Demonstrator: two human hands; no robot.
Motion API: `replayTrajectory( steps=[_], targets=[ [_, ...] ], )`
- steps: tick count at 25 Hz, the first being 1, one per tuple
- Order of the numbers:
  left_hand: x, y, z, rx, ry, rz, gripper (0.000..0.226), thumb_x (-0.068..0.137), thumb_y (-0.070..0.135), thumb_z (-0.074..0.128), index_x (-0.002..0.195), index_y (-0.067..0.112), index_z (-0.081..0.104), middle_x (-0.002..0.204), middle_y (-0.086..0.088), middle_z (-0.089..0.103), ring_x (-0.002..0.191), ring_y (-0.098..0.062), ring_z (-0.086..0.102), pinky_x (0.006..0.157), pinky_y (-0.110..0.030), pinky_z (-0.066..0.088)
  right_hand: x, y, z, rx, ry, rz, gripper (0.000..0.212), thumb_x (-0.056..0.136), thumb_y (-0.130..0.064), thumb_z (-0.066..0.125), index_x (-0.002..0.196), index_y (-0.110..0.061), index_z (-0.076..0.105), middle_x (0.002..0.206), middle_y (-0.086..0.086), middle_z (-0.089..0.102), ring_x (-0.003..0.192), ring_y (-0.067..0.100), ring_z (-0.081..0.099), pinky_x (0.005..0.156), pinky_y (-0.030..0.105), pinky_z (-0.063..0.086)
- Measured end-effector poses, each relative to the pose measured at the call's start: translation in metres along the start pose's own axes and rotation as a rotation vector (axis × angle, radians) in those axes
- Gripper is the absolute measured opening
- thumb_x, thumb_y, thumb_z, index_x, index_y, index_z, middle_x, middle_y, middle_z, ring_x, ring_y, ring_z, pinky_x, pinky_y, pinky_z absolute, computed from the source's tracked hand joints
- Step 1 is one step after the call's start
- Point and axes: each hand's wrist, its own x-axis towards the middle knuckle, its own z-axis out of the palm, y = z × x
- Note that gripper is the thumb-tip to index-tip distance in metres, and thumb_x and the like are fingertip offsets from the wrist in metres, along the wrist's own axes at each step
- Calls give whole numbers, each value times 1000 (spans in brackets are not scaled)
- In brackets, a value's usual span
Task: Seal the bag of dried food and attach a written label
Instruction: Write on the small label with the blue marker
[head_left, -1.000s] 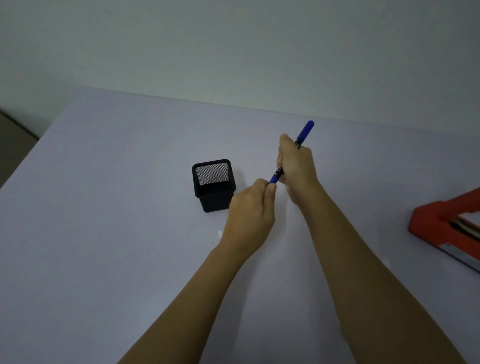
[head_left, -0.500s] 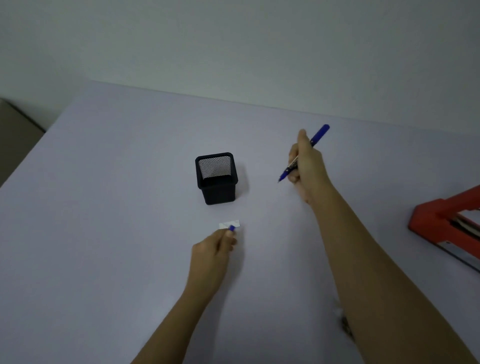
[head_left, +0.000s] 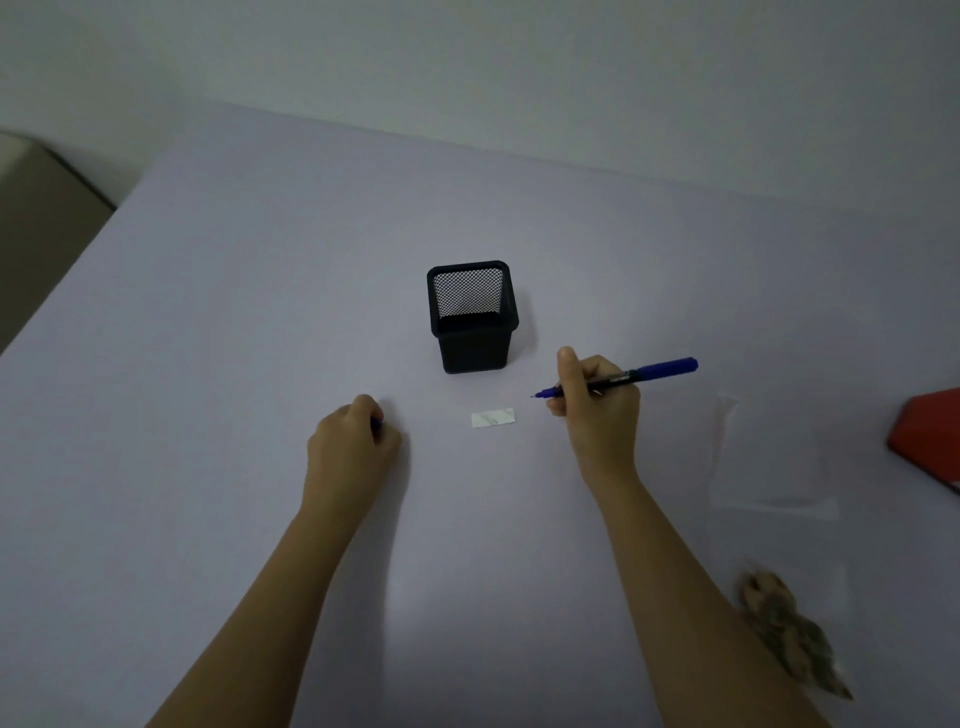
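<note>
Label (head_left: 493, 418), small white rectangle, right hand (head_left: 597, 410) pinching slim pen (head_left: 665, 368), left hand (head_left: 348, 447) clutching cap (head_left: 376, 423)

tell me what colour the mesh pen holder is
The mesh pen holder is black; the head view shows it best.

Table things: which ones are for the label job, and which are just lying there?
For the job: blue pen, pen cap, white label, bag of dried food.
Lying about: black mesh pen holder, empty clear bag, red object (can't tell what).
</note>
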Motion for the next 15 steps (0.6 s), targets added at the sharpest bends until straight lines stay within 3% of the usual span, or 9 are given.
replayTrajectory(
  steps=[4,5,7,10,15],
  targets=[
    [-7,-2,-2,-101,61,-25,44,83,22,64,121,7,47,97,-2,52,80,-19,50,70,-29,40,-5,20,11,-63,58,-109,30,86,-25,63,59,-20,52,51,-8,60,53,13,66,56,34,58],
    [-13,-1,-6,-143,167,5,48,83,24,65,123,6,46,101,-3,49,82,-17,49,71,-27,41,-6,23,13,-62,72,-138,30,85,-27,64,58,-20,52,50,-9,60,52,17,65,55,37,57],
    [-26,6,-6,-166,343,260,32,85,20,59,110,0,56,94,-8,55,75,-15,50,65,-18,40,-8,30,17,-55,78,-187,31,82,-32,60,57,-16,52,49,-9,59,51,25,63,51,38,54],
    [-28,6,24,-75,206,660,22,87,15,51,91,0,67,82,-10,63,71,-18,55,62,-26,47,-11,39,18,-75,43,-259,33,83,-32,56,60,-9,55,53,2,60,51,28,62,51,35,51],
    [-6,7,58,-30,-10,675,28,90,17,53,111,5,66,94,-10,64,79,-22,57,71,-31,49,-12,47,18,-219,-42,-396,39,85,-29,55,60,0,55,56,12,57,54,17,50,52,13,40]
  ],
)
